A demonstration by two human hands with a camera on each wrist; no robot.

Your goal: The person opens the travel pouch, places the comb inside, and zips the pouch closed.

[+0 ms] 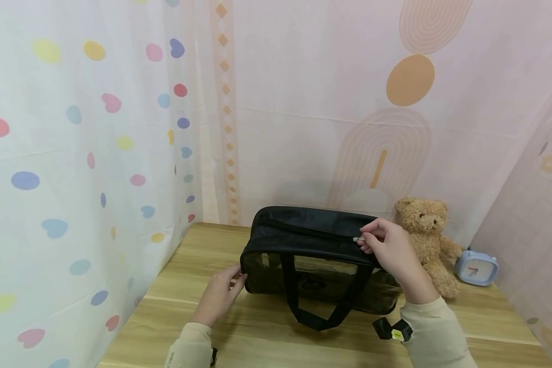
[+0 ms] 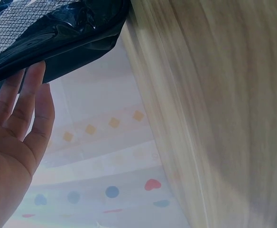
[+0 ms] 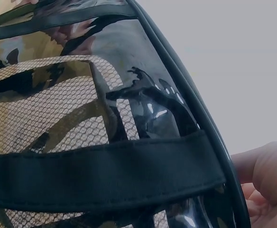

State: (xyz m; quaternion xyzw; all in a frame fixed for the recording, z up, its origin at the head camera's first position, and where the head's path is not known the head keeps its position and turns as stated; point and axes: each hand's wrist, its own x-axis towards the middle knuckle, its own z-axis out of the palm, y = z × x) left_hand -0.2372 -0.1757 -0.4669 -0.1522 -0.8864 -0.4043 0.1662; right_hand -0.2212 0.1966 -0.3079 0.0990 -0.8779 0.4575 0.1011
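Curtains fill the back: one dotted [image 1: 73, 143] down the left of the frame, one paler [image 1: 285, 148] across the centre and right. Below them spreads the wood-grain surface [image 1: 161, 309], running along the bottom of the frame.

And here's the black bag [image 1: 313, 217], lower centre, resting on that surface with its dark top panel up and its see-through front facing us. Something dark shows through that front, though it's too dim to make out. The bag's black handle [image 1: 315, 322] droops forward, its loop reaching the lower centre of the frame.

Behind the bag's right end sits a fluffy tan teddy bear [image 1: 423, 222], lower right. Look at the right hand [image 1: 393, 250], above the bag's top right: thumb and fingers clamped together on something. The left hand [image 1: 218, 296], lower left of centre, touches the bag's left end, fingers nearly straight and slightly apart.

Pale blue clock [image 1: 477, 268] next, right of the bear. Smallest of all, the silvery zipper pull [image 1: 358, 239], and that's what the right hand pinches!
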